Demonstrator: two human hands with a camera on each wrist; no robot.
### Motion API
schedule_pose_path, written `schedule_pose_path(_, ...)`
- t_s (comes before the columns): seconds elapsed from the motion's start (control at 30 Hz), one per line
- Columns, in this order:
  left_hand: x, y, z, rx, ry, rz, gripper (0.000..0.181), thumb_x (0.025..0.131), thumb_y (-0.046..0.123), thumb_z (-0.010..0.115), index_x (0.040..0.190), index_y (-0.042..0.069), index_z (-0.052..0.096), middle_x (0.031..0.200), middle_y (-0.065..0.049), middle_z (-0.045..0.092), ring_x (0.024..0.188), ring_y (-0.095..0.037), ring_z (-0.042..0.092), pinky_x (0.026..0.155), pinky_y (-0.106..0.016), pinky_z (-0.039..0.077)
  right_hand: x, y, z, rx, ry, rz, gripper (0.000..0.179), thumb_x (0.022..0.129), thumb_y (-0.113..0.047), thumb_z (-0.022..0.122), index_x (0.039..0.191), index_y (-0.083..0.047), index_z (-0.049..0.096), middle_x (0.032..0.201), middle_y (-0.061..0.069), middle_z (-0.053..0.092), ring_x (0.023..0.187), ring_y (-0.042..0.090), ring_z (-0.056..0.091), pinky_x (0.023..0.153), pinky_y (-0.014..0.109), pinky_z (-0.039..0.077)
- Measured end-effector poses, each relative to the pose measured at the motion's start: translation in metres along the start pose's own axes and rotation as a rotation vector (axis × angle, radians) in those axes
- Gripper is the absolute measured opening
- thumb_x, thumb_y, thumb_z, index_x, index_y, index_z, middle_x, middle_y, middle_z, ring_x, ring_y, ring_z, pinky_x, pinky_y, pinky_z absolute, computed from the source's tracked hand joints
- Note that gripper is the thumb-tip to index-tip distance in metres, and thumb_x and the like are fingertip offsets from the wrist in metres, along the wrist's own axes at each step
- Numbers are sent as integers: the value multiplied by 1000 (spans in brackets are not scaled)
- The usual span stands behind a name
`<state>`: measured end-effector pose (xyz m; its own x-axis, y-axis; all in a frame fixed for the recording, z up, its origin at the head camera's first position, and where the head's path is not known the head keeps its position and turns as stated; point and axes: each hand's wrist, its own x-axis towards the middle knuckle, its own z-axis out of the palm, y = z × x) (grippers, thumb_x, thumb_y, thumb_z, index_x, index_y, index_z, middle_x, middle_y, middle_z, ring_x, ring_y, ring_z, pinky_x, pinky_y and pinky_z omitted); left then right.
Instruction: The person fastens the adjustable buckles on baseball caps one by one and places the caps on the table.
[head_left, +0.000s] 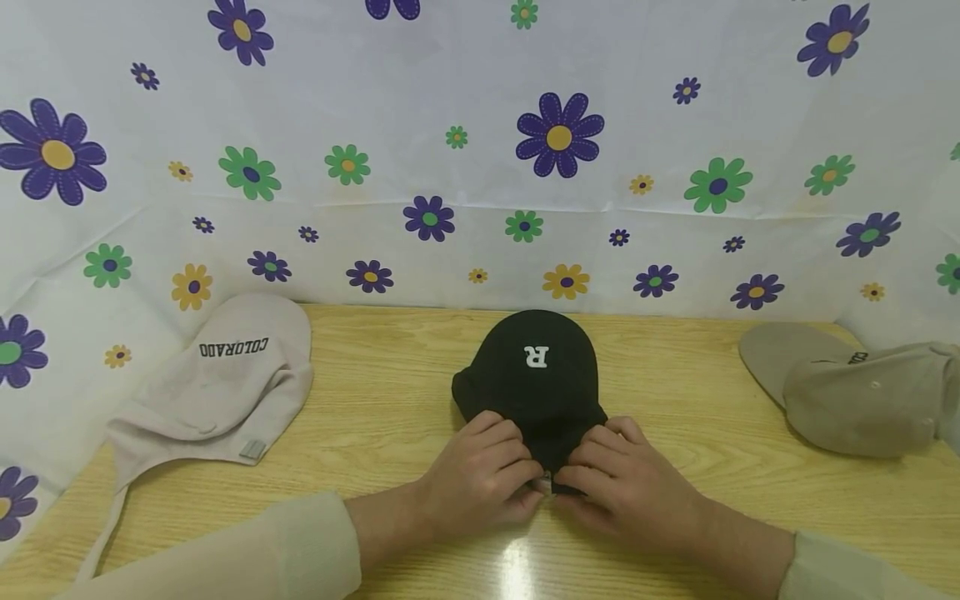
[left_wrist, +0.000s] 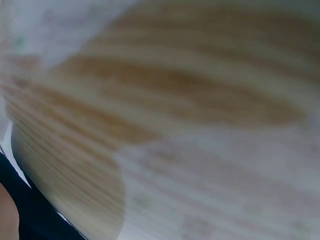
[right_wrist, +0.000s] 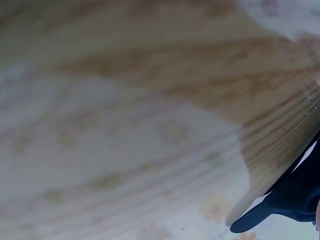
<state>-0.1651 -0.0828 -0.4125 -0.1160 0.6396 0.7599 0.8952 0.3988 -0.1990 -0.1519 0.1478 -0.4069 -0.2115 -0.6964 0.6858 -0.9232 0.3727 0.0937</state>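
Work centres on the black cap (head_left: 536, 383), mid-table in front of the person. The left hand (head_left: 480, 475) and right hand (head_left: 626, 487) are clamped on its near edge, almost meeting, with a small metal buckle (head_left: 546, 482) between them. Whether they pinch band or cloth I can't make out from here; the fingers hide it.

I'd take this for work on the back fastening. Done well, one hand would steady the buckle while the other guides the band flat, untwisted, pulling gently so the soft crown doesn't crumple.

Over to the left lies a pale cap (head_left: 225, 379), its trailing strap (head_left: 108, 525) running down near the left sleeve (head_left: 300, 542), which could snag it. A tan cap (head_left: 862, 408) sits well apart on the right, out of the way on the wooden table (head_left: 375, 392).
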Motion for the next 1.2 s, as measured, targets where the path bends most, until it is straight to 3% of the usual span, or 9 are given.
schedule_pose_path(0.37, 0, 0, 0, 4, 5, 9, 7, 78, 19, 69, 72, 17, 71, 70, 6, 62, 71, -12, 56, 73, -27, 43, 1, 2, -1, 20, 22, -32, 26, 100, -30, 57, 84, -17, 73, 82, -7, 63, 79, 13, 55, 79, 34, 39)
schedule_pose_path(0.97, 1, -1, -1, 6, -17, 9, 4, 77, 19, 71, 75, 16, 70, 74, 6, 61, 76, -14, 56, 75, -28, 44, 2, 3, -2, 48, 41, -32, 22, 92, -21, 53, 76, -17, 67, 77, -8, 61, 75, 12, 53, 77, 32, 38)
schedule_pose_path(1.2, 1, 0, -2, -5, -20, -1, 4, 76, 19, 73, 77, 16, 72, 84, 4, 60, 79, -13, 55, 75, -26, 45, 2, 2, -4, 20, 34, -33, 22, 91, -22, 49, 75, -16, 63, 75, -7, 59, 76, 13, 53, 78, 33, 38)
